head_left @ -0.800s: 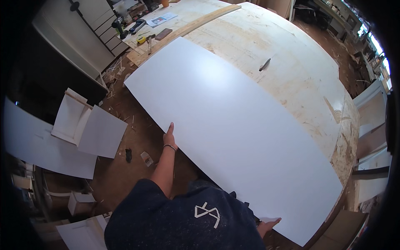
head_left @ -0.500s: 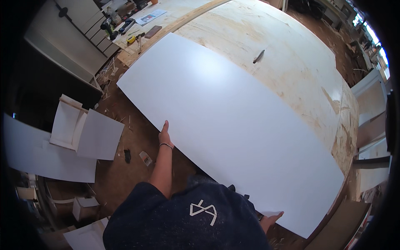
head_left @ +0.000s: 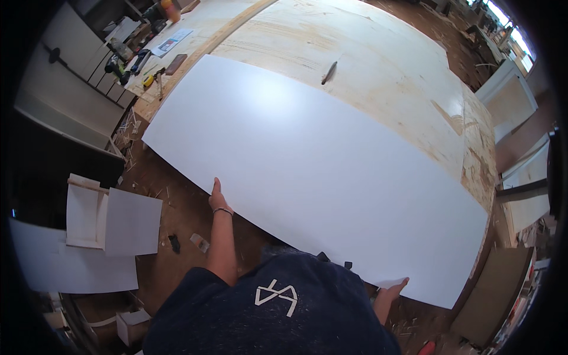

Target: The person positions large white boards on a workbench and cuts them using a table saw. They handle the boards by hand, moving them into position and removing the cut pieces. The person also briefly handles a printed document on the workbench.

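A large white panel (head_left: 313, 171) lies over the near part of a wooden worktable (head_left: 402, 100), its near edge jutting out toward my body. My left hand (head_left: 218, 196) grips that near edge left of my torso, thumb on top and fingers hidden underneath. Farther right, my right hand (head_left: 393, 290) holds the same edge close to the panel's right corner, its thumb lying on the white face. A dark, slim knife-like tool (head_left: 329, 73) rests on the bare wood beyond the panel.
At the far left, the table holds a drill (head_left: 116, 70), a yellow tape measure (head_left: 148, 80), a brown block (head_left: 176, 64) and a printed sheet (head_left: 172, 42). White box pieces (head_left: 133, 222) stand on the left. Scraps litter the floor (head_left: 171, 201). A brown board (head_left: 494, 293) leans at right.
My view has shifted, so the table and tools appear farther left. Both hands keep their hold on the panel, whose right end now sits higher in view.
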`<state>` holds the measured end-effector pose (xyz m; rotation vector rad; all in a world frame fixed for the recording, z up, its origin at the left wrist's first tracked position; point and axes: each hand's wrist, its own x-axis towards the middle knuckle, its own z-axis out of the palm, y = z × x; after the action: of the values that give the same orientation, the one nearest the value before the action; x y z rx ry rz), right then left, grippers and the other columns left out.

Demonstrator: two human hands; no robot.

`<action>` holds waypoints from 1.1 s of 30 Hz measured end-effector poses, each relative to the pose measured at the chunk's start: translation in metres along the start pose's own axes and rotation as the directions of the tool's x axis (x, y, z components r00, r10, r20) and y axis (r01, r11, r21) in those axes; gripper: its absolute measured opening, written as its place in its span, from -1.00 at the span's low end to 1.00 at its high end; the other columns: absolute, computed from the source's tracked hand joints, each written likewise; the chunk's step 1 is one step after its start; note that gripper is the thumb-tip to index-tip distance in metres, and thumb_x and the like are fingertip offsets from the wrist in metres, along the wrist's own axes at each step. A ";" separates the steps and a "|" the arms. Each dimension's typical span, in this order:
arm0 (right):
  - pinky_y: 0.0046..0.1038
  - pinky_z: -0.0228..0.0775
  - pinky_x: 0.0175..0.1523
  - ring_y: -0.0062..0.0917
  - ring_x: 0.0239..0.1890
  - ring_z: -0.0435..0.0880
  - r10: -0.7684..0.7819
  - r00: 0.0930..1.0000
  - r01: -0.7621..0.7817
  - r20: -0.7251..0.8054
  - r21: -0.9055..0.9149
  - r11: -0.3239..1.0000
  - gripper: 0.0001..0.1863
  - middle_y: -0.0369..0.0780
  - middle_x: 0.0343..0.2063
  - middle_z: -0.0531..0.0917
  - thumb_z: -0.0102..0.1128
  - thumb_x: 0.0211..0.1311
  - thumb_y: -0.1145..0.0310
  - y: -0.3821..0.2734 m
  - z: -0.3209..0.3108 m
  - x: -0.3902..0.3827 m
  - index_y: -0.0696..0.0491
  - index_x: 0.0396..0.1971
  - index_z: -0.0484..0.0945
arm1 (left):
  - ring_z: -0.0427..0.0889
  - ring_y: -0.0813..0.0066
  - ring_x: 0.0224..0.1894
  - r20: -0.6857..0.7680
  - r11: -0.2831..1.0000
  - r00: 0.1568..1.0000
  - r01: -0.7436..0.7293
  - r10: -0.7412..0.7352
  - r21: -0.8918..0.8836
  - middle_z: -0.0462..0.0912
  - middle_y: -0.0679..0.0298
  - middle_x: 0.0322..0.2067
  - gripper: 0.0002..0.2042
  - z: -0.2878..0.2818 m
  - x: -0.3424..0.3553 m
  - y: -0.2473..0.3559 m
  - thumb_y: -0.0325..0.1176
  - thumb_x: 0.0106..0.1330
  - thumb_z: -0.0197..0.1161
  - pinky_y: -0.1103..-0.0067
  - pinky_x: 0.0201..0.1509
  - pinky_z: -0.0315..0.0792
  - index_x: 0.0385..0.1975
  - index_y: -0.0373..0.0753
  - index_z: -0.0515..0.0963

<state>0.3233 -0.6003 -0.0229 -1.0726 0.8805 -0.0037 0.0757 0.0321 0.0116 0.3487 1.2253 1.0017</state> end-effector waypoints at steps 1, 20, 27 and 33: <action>-0.15 0.32 0.28 -0.22 0.23 0.44 -0.003 1.000 0.003 -0.021 -0.005 1.000 -0.21 -0.17 0.23 0.46 0.12 0.29 -0.23 -0.001 0.004 0.004 0.09 0.28 0.33 | 0.66 0.12 -0.06 -0.021 1.000 1.000 -0.012 0.012 -0.011 0.59 0.02 -0.01 -0.43 0.004 -0.001 0.000 -0.08 0.34 0.29 0.21 0.02 0.59 0.08 -0.52 0.42; -0.16 0.33 0.30 -0.20 0.23 0.46 -0.022 0.995 0.020 -0.097 -0.015 1.000 -0.21 -0.14 0.25 0.46 0.14 0.29 -0.18 -0.019 0.096 -0.022 0.14 0.29 0.32 | 0.68 0.12 -0.10 -0.081 0.998 0.995 -0.066 0.067 0.015 0.58 -0.04 -0.01 -0.40 0.065 0.006 -0.002 -0.14 0.32 0.32 0.25 0.00 0.62 0.06 -0.63 0.38; -0.11 0.36 0.29 -0.17 0.21 0.48 -0.035 0.997 0.036 -0.073 0.012 0.999 -0.17 -0.11 0.24 0.46 0.22 0.25 -0.15 -0.021 0.112 -0.012 0.19 0.29 0.30 | 0.68 0.12 -0.09 -0.085 0.997 0.994 -0.070 0.071 0.013 0.57 -0.07 0.00 -0.39 0.083 0.014 -0.004 -0.14 0.32 0.33 0.25 0.00 0.62 0.06 -0.65 0.37; -0.10 0.41 0.25 -0.18 0.19 0.50 -0.037 0.999 0.039 -0.038 0.050 0.998 -0.20 -0.12 0.22 0.47 0.24 0.26 -0.12 -0.020 0.119 -0.001 0.19 0.28 0.31 | 0.68 0.10 -0.09 -0.046 0.997 0.996 -0.074 0.074 -0.004 0.57 -0.08 0.00 -0.38 0.093 0.020 -0.009 -0.13 0.31 0.34 0.23 0.00 0.62 0.06 -0.64 0.38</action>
<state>0.4052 -0.5204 0.0143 -1.0449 0.8892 -0.0777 0.1628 0.0691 0.0256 0.3706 1.2581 1.0817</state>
